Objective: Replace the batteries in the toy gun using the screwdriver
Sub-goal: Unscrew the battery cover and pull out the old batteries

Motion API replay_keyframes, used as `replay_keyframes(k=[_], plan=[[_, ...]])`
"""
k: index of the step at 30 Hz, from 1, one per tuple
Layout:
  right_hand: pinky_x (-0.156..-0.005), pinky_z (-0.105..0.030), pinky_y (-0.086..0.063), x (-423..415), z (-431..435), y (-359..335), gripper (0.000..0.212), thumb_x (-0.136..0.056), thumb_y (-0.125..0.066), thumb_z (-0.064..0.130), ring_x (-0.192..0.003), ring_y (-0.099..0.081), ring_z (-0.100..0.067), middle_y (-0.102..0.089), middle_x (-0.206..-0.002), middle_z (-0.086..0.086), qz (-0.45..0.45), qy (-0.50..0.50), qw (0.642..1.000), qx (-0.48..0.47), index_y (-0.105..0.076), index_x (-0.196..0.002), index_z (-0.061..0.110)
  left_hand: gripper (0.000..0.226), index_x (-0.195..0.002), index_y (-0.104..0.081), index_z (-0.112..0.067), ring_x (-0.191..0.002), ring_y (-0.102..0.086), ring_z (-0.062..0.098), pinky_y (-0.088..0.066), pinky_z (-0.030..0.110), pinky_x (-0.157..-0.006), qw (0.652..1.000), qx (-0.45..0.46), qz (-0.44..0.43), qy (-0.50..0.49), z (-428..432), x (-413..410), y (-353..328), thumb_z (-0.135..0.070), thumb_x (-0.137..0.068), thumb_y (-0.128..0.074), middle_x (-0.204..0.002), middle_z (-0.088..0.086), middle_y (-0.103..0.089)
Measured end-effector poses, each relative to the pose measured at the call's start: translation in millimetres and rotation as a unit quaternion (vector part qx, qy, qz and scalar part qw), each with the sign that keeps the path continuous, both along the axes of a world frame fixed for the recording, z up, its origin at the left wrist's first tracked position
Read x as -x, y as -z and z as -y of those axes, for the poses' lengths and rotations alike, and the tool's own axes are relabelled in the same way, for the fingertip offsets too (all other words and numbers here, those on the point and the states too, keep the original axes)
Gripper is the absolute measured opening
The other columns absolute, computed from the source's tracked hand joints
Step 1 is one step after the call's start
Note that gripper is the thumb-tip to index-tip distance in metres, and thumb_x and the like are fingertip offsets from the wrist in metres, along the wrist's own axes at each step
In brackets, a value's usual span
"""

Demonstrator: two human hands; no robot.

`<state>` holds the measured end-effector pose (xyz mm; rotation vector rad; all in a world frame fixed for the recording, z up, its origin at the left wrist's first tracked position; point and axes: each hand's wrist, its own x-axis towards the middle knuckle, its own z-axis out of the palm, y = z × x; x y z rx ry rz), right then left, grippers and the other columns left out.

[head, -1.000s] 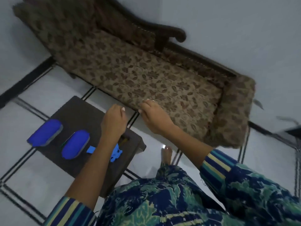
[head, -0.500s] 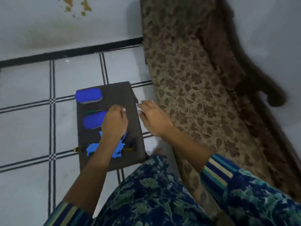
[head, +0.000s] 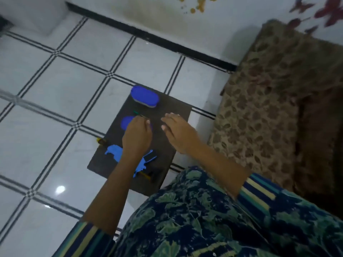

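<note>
Nearest, at the tabletop's (head: 174,110) 6 o'clock edge, the blue toy gun (head: 115,152) lies flat, partly under the left forearm, handy for opening. Further out, the left hand (head: 136,138) curls its grip at a slim green tool (head: 136,112), probably the screwdriver. Clenched on it? I cannot tell. The right hand (head: 178,132) hovers released towards 3 o'clock. A blue case (head: 144,96) sits at 12.

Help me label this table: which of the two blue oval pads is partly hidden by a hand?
The nearer pad, overlapped by the left hand. The farther pad, by the far edge of the table, shows whole.
</note>
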<state>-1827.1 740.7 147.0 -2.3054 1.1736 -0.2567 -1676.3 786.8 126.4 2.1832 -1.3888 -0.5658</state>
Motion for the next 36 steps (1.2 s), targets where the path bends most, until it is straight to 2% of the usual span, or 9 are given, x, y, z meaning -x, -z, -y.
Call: replay_keyframes(k=[6,12,17,21,24,27,31,34,36], plan=[[-0.113,-0.040,-0.029,-47.1,38.8,28.7,0.037,-0.102,-0.047,0.016,-0.135,-0.042,-0.035,-0.050,-0.140,-0.022,-0.021,-0.168,0.984,-0.056,-0.055,-0.132,-0.003,0.026,-0.082,-0.052,-0.001,-0.085,-0.051,0.036,-0.034,0.038,-0.074,0.987,-0.023,-0.003,-0.158,-23.2,-32.4,14.0,-0.017,-0.099,-0.042,-0.089,0.020,-0.054],[-0.116,-0.034,-0.023,-89.2,80.9,49.5,0.038,-0.102,-0.046,0.018,-0.139,-0.037,-0.031,-0.047,-0.144,-0.020,-0.028,-0.323,0.941,-0.093,-0.053,-0.135,0.000,0.028,-0.095,-0.059,-0.003,-0.092,-0.055,0.037,-0.044,0.046,-0.080,0.943,-0.044,-0.009,-0.329,-26.9,-31.7,19.2,-0.023,-0.097,-0.040,-0.098,0.018,-0.058],[-0.117,-0.037,-0.021,-102.9,117.6,64.0,0.038,-0.102,-0.046,0.017,-0.140,-0.036,-0.033,-0.046,-0.145,-0.021,-0.043,-0.443,0.890,-0.098,-0.051,-0.135,-0.003,0.022,-0.100,-0.060,0.004,-0.096,-0.055,0.038,-0.040,0.040,-0.081,0.900,-0.035,-0.015,-0.434,12.3,-2.1,25.4,-0.012,-0.097,-0.045,-0.103,0.024,-0.060],[-0.113,-0.042,-0.028,-107.3,136.5,81.9,0.037,-0.101,-0.045,0.017,-0.134,-0.042,-0.037,-0.052,-0.137,-0.026,-0.046,-0.460,0.882,-0.094,-0.055,-0.129,-0.005,0.024,-0.097,-0.061,0.001,-0.094,-0.057,0.036,-0.047,0.044,-0.079,0.872,-0.027,-0.027,-0.489,33.0,14.9,40.3,-0.017,-0.098,-0.045,-0.102,0.019,-0.061],[-0.112,-0.043,-0.033,-109.8,144.2,99.8,0.041,-0.099,-0.043,0.021,-0.132,-0.045,-0.037,-0.054,-0.135,-0.025,-0.027,-0.447,0.888,-0.109,-0.057,-0.128,-0.004,0.023,-0.095,-0.061,0.001,-0.089,-0.057,0.033,-0.046,0.043,-0.075,0.869,-0.024,-0.011,-0.494,45.4,22.7,50.5,-0.015,-0.098,-0.045,-0.098,0.015,-0.061],[-0.110,-0.048,-0.036,-112.5,143.1,125.6,0.042,-0.097,-0.043,0.022,-0.128,-0.049,-0.039,-0.057,-0.131,-0.026,0.018,-0.421,0.899,-0.117,-0.060,-0.124,-0.006,0.023,-0.101,-0.063,0.001,-0.096,-0.058,0.031,-0.045,0.038,-0.082,0.869,-0.016,0.001,-0.495,46.6,24.2,74.0,-0.014,-0.098,-0.045,-0.104,0.016,-0.062],[-0.111,-0.050,-0.035,-121.7,132.7,194.9,0.040,-0.097,-0.046,0.020,-0.131,-0.046,-0.039,-0.055,-0.134,-0.025,0.070,-0.385,0.911,-0.132,-0.060,-0.125,-0.005,0.030,-0.114,-0.062,-0.002,-0.125,-0.050,0.029,-0.036,0.029,-0.099,0.847,-0.001,0.001,-0.532,49.3,22.0,155.2,-0.020,-0.099,-0.044,-0.125,0.015,-0.060],[-0.113,-0.050,-0.032,-130.8,123.7,263.0,0.041,-0.097,-0.043,0.022,-0.135,-0.043,-0.037,-0.052,-0.138,-0.023,0.086,-0.368,0.917,-0.126,-0.059,-0.126,-0.003,0.042,-0.116,-0.062,-0.002,-0.129,-0.048,0.028,-0.033,0.030,-0.103,0.838,0.013,-0.011,-0.545,60.9,17.2,238.1,-0.030,-0.095,-0.039,-0.131,0.017,-0.057],[-0.114,-0.050,-0.032,-134.4,120.6,301.1,0.041,-0.096,-0.043,0.021,-0.134,-0.044,-0.039,-0.052,-0.138,-0.024,0.090,-0.364,0.921,-0.105,-0.061,-0.124,-0.003,0.039,-0.116,-0.062,-0.001,-0.128,-0.049,0.029,-0.033,0.029,-0.103,0.841,0.025,-0.011,-0.541,67.3,14.8,282.7,-0.027,-0.096,-0.041,-0.132,0.019,-0.056]])
